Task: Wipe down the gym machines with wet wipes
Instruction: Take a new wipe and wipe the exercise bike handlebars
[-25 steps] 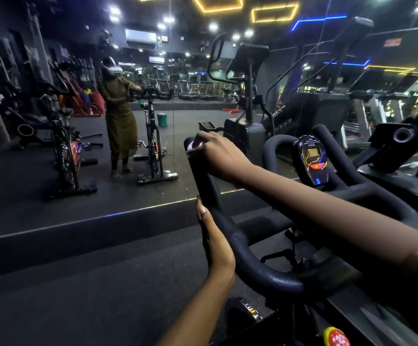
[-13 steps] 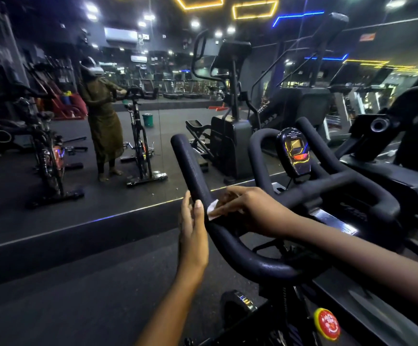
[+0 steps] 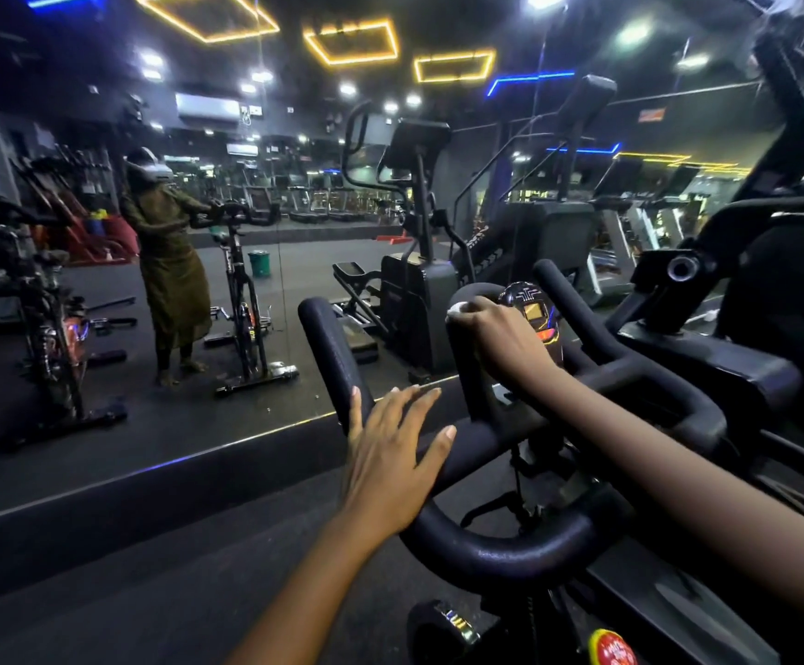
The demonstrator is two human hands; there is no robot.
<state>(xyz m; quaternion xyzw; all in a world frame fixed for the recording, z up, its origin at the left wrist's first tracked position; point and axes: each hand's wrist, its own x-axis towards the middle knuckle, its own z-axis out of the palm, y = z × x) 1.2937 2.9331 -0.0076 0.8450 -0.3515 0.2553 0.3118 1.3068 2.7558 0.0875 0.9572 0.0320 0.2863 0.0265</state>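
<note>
A black spin bike's handlebar (image 3: pixel 496 549) fills the lower right of the head view, with a left horn (image 3: pixel 328 338) and an inner loop (image 3: pixel 467 367). My right hand (image 3: pixel 505 343) is curled over the top of the inner loop and grips a white wet wipe (image 3: pixel 457 308) that peeks out by the thumb. My left hand (image 3: pixel 390 453) lies with straight, spread fingers against the lower left bar. A small console (image 3: pixel 534 314) glows just behind my right hand.
A wall mirror (image 3: pixel 126 400) runs along the floor ahead and reflects a person standing at a spin bike (image 3: pixel 246 300). An elliptical trainer (image 3: pixel 414 261) stands behind the handlebar. A large black machine (image 3: pixel 750 328) crowds the right. Dark rubber floor (image 3: pixel 126 592) lies on my left.
My right hand with the wipe has moved from the left bar up to the top of the inner loop. My left hand has shifted right and spread flat on the bar.
</note>
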